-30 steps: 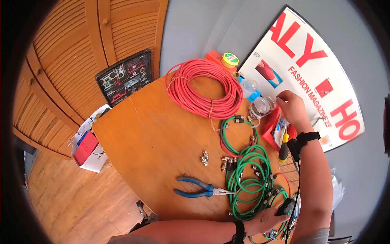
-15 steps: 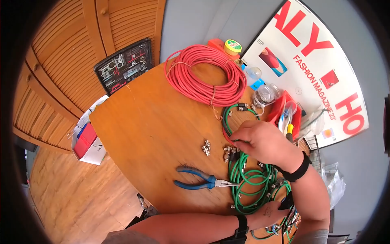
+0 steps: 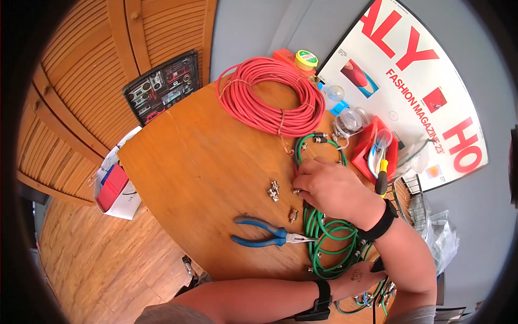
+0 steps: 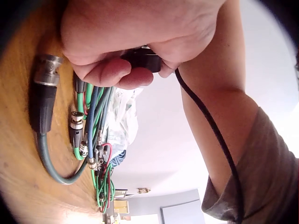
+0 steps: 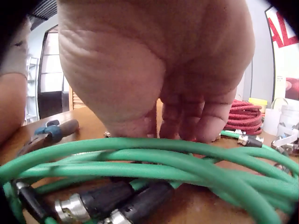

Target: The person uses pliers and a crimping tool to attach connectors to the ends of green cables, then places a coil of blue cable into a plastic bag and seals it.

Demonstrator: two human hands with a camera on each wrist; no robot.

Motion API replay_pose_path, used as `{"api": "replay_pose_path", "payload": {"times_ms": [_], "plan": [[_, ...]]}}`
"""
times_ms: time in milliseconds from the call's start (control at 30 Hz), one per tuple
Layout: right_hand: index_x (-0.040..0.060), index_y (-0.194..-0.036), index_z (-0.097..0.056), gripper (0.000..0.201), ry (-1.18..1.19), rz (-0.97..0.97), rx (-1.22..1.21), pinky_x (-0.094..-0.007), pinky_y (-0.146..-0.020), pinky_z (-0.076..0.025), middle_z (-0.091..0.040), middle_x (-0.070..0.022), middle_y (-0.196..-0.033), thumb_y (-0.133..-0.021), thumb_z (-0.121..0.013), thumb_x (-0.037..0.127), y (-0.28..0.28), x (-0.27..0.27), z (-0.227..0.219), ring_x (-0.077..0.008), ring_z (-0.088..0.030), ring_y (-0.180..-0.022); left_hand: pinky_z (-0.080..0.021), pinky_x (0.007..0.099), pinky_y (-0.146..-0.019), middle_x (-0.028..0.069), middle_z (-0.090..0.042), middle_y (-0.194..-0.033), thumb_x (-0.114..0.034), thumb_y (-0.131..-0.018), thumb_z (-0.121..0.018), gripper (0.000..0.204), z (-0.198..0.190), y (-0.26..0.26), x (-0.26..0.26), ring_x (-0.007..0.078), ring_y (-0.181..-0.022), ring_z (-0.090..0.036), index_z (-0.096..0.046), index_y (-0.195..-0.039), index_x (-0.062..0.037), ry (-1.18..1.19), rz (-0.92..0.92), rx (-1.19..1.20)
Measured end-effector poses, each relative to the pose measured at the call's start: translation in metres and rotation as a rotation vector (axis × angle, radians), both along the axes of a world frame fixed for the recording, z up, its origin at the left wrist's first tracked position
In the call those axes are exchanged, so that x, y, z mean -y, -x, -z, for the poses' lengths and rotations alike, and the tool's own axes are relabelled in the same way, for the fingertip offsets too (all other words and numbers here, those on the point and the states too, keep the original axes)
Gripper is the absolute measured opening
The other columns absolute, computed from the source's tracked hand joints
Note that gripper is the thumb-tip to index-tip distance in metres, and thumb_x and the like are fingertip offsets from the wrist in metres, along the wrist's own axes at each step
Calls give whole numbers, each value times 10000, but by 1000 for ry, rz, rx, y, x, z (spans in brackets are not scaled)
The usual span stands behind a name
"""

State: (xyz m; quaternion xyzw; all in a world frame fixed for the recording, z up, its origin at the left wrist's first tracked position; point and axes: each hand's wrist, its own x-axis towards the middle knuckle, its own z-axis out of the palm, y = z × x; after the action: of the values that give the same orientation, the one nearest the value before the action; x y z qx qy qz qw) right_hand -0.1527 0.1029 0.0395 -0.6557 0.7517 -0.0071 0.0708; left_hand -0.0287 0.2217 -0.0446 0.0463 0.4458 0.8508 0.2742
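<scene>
In the head view my right hand (image 3: 337,191) reaches over the coiled green cables (image 3: 332,259), fingers pointing down. Its thumb and fingertips pinch a small metal connector (image 3: 297,191). Another connector (image 3: 293,215) lies just below on the wood, and a small cluster of metal connectors (image 3: 274,191) is to the left. My left hand (image 3: 356,281) stays low at the right, beside the cables. In the left wrist view its fingers curl round a black object (image 4: 147,60), mostly hidden by the hand. Blue-handled pliers (image 3: 261,233) lie open, tips against the green coil.
A large red cable coil (image 3: 270,124) lies at the back of the table (image 3: 199,178). Clear jars (image 3: 349,123) and a red bin (image 3: 362,156) holding a yellow-and-black-handled tool (image 3: 382,178) stand at the right. A poster (image 3: 421,92) leans behind them.
My right hand has come from beside the jars and red bin down to the connectors by the green cables and pinched one. Another connector now lies apart. The left hand keeps its hold.
</scene>
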Motion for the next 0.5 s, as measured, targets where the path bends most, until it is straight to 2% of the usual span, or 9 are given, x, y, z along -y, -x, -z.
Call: {"api": "replay_pose_path", "payload": {"times_ms": [67, 133, 167, 200, 267, 300, 400, 433, 500], "plan": [[56, -965, -678, 201, 36, 5, 6, -377, -719, -519, -622, -87, -879, -767, -706, 79, 0, 0, -1, -272, -636, -836, -361, 301, -503, 12, -452, -617, -580, -893, -578, 601, -6, -1, 8, 103, -565, -438, -541, -894, 20, -7, 12, 4], [26, -919, -661, 150, 79, 226, 520, -372, -687, -525, -651, -128, -840, -793, -688, 104, -3, 0, -16, -276, -657, -773, -371, 307, -514, 16, -452, -619, -557, -897, -581, 567, -14, -2, 18, 106, -569, -444, -550, -884, 8, 36, 35, 29], [11, -912, -646, 121, 100, 277, 625, -313, -643, -508, -661, -113, -765, -827, -688, 87, -5, -1, -23, -195, -655, -690, -371, 307, -514, 16, -452, -619, -557, -897, -581, 567, -14, -2, 19, 106, -569, -444, -550, -884, 8, 35, 34, 28], [11, -912, -646, 121, 101, 279, 622, -313, -643, -508, -661, -113, -765, -827, -688, 87, -4, -3, -24, -195, -655, -690, -373, 308, -513, 15, -447, -618, -552, -900, -581, 553, -14, -2, 18, 107, -569, -448, -551, -866, -1, 34, 21, 11], [2, -911, -643, 117, 228, 330, 796, -273, -624, -492, -653, -52, -742, -831, -699, 67, 4, -9, -28, -108, -621, -691, -374, 308, -512, 14, -441, -616, -547, -903, -581, 540, -13, -2, 13, 107, -569, -451, -551, -848, -11, 32, 25, -16], [-1, -924, -644, 122, 216, 469, 842, -247, -634, -482, -646, -14, -753, -825, -703, 41, 10, -11, -39, -68, -599, -718, -372, 310, -509, 11, -436, -616, -543, -905, -582, 531, -10, -1, 9, 107, -567, -449, -548, -828, -19, 48, 15, 1], [-4, -972, -653, 140, 385, 614, 574, -265, -640, -493, -655, -34, -774, -862, -647, 82, 84, -32, -45, -95, -582, -687, -362, 309, -517, 1, -429, -625, -538, -913, -575, 523, -5, 0, 3, 103, -573, -435, -538, -800, -28, -23, 2, 50], [-13, -992, -660, 182, 348, 752, 381, -271, -670, -499, -675, -60, -798, -862, -641, 113, 111, -41, -47, -105, -607, -722, -358, 307, -520, -2, -428, -628, -542, -914, -571, 525, -10, 0, 10, 101, -575, -429, -541, -807, -29, 14, 29, 33], [-25, -1016, -675, 299, 310, 760, 62, -349, -734, -524, -697, -166, -852, -815, -671, 196, 159, -56, -47, -252, -676, -771, -352, 303, -524, -8, -421, -629, -556, -916, -560, 529, -16, 1, 21, 102, -575, -416, -540, -812, -38, 47, 78, 27]]}}
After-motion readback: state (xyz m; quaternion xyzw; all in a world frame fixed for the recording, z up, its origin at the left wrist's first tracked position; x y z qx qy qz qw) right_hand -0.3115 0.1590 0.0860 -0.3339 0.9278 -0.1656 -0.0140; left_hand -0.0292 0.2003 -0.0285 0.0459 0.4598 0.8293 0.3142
